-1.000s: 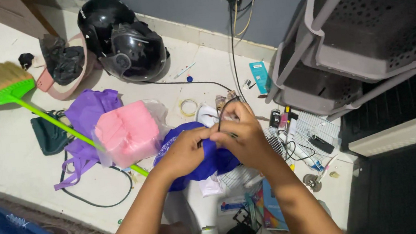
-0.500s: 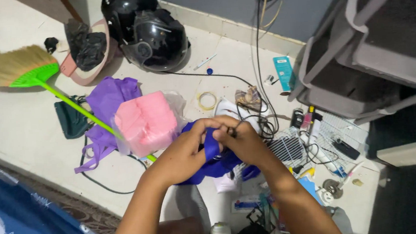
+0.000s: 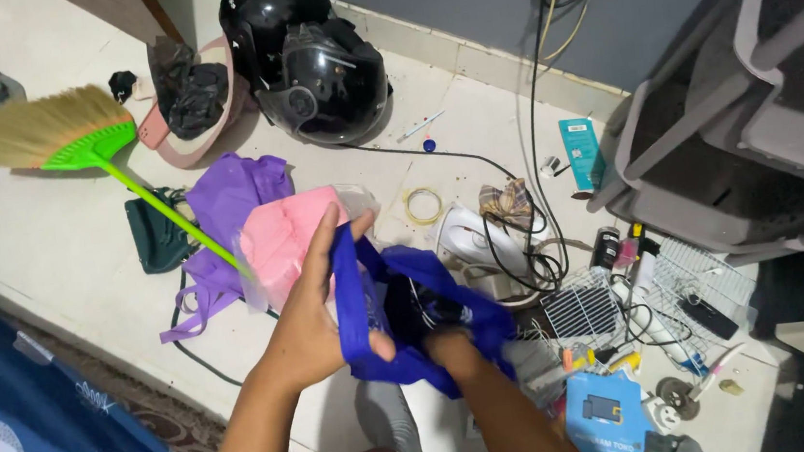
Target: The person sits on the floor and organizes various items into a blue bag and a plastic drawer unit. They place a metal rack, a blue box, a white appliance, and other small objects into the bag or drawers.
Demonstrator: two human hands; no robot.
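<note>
A blue fabric bag (image 3: 420, 317) hangs open over the floor in front of me. My left hand (image 3: 317, 311) grips its left rim and handle strap, thumb over the cloth, holding the mouth apart. My right hand (image 3: 451, 348) is pushed down inside the bag, with only the knuckles and wrist showing; what it touches in there is hidden. Just behind the left hand lies a pink plastic-wrapped bundle (image 3: 277, 242) on a purple bag (image 3: 226, 212).
A green-handled broom (image 3: 75, 143) lies at the left. Two black helmets (image 3: 310, 59) sit near the wall. A white iron (image 3: 476, 244), cables, a wire grille (image 3: 579, 312) and small clutter crowd the right, under grey plastic baskets (image 3: 742, 119). Blue patterned bedding (image 3: 32, 433) lies at bottom left.
Both hands were bunched together on top of the blue bag. Now the left hand has pulled the rim up and open, and the right hand has gone inside.
</note>
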